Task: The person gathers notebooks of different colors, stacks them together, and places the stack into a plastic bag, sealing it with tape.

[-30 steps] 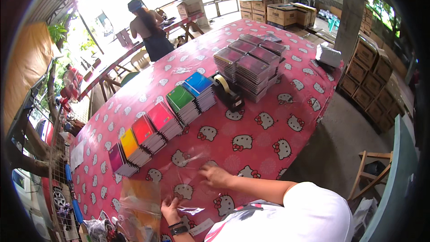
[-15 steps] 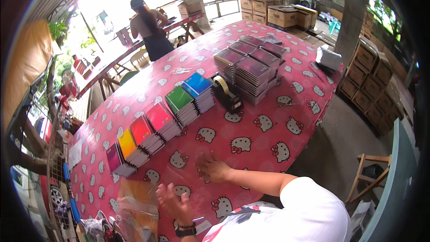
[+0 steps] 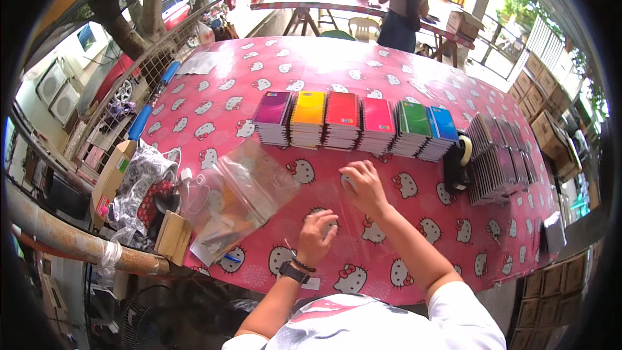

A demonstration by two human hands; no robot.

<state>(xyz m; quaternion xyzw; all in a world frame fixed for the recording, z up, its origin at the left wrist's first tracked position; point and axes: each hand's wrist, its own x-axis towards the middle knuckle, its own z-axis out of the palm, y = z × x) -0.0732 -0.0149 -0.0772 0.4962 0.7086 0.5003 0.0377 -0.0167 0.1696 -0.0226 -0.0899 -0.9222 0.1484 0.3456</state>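
Note:
My left hand (image 3: 315,238), with a dark watch and a beaded bracelet at the wrist, hovers low over the pink table cover, fingers loosely bent and apart. Farther forward and to its right, my right hand (image 3: 366,189) has its fingers curled in; whatever they may pinch is too faint to make out. Faint clear creases show on the cover between the hands. Beyond them runs a row of spiral notebook stacks: purple (image 3: 272,109), yellow (image 3: 308,109), red (image 3: 342,110), pink (image 3: 378,115), green (image 3: 413,118) and blue (image 3: 442,123).
Clear plastic bags (image 3: 249,185) lie left of my hands, near a blue pen (image 3: 232,258). A black tape dispenser (image 3: 456,168) stands beside shrink-wrapped dark notebook stacks (image 3: 495,168). Cloth (image 3: 146,188) and a wood block (image 3: 173,236) crowd the left edge. A person (image 3: 403,10) stands at a far table.
My view has swung left and levelled, so the notebook row now lies across the middle. My right hand's spread fingers have curled in; both hands have come closer together.

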